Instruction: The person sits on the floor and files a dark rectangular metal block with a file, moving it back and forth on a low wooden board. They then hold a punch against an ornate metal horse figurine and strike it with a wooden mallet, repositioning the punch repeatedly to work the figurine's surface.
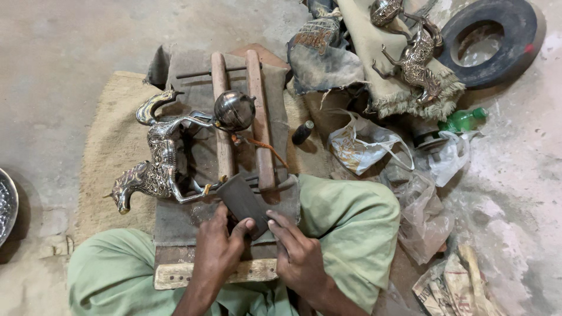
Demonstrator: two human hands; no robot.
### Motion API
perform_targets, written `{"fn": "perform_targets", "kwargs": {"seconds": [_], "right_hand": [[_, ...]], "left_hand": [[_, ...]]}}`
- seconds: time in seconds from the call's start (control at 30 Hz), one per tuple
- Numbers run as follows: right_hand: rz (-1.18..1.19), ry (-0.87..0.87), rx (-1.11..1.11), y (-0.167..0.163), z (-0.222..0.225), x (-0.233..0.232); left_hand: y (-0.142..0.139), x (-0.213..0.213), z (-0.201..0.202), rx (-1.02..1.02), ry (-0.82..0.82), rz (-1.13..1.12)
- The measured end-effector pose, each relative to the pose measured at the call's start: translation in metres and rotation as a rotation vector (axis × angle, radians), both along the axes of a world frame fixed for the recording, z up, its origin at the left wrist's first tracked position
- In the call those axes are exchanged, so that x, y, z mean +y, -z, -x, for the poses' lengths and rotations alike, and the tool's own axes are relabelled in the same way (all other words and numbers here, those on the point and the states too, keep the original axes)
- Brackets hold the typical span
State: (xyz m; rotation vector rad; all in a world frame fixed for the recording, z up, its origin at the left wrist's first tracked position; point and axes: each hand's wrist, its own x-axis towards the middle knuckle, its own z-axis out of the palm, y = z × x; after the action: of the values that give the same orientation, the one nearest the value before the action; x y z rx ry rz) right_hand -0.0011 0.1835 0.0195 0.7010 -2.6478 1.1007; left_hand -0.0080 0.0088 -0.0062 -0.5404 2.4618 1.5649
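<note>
Both hands close on 1 thing: a flat dark rectangular block (242,202), something like a sanding or polishing pad, though its exact kind is hard to tell. The left hand (218,248) clamps its near end, thumb laid over the top face and fingers wrapped beneath. The right hand (300,257) pinches the near right corner with its fingertips, so neither hand is free.

The block's long axis runs diagonally, from the hands up and to the left. Its far end sits just at, perhaps touching, the raised leg of an ornate metal horse figure (157,167) that lies on its side. The horse therefore lies ahead and to the left of the grip, and the left hand is the nearer of the 2. Its body stretches roughly top to bottom in the view, head toward the lower left, tail curling at the top.

A round metal ball (233,110) rests beside the horse, between 2 wooden rails (260,117) of a frame set on grey cloth (181,219) over a woven mat (111,146). The person sits cross-legged in green trousers (351,222).

Further off to the right are a small dark bottle (302,132), crumpled plastic bags (363,143), a green bottle (463,120), a second ornate horse (417,61) on folded cloth, and a black ring (497,41).
</note>
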Motion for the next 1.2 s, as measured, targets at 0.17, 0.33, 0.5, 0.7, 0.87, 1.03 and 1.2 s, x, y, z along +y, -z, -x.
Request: {"fn": "perform_targets", "kwargs": {"seconds": [0.17, 0.33, 0.5, 0.7, 0.87, 1.03, 1.2], "right_hand": [[0.050, -0.074, 0.089, 0.003, 0.037, -0.026], [0.054, -0.060, 0.059, 0.005, 0.038, -0.024], [0.017, 0.000, -0.055, 0.006, 0.002, 0.006], [0.058, -0.057, 0.080, 0.008, 0.030, -0.016], [0.069, -0.065, 0.010, 0.003, 0.041, -0.026], [0.045, -0.014, -0.008, -0.001, 0.005, -0.001], [0.064, -0.033, 0.079, 0.005, 0.019, -0.012]], "left_hand": [[0.003, 0.000, 0.002, -0.014, -0.009, 0.010], [0.001, 0.000, -0.001, 0.104, -0.021, -0.012], [-0.002, 0.001, -0.002, 0.017, -0.029, -0.053], [-0.004, 0.001, -0.001, 0.031, -0.042, -0.046], [-0.005, 0.001, 0.001, -0.028, -0.024, -0.034], [-0.003, 0.002, 0.000, -0.056, -0.010, -0.078], [-0.002, 0.001, -0.002, 0.049, -0.014, -0.062]]}}
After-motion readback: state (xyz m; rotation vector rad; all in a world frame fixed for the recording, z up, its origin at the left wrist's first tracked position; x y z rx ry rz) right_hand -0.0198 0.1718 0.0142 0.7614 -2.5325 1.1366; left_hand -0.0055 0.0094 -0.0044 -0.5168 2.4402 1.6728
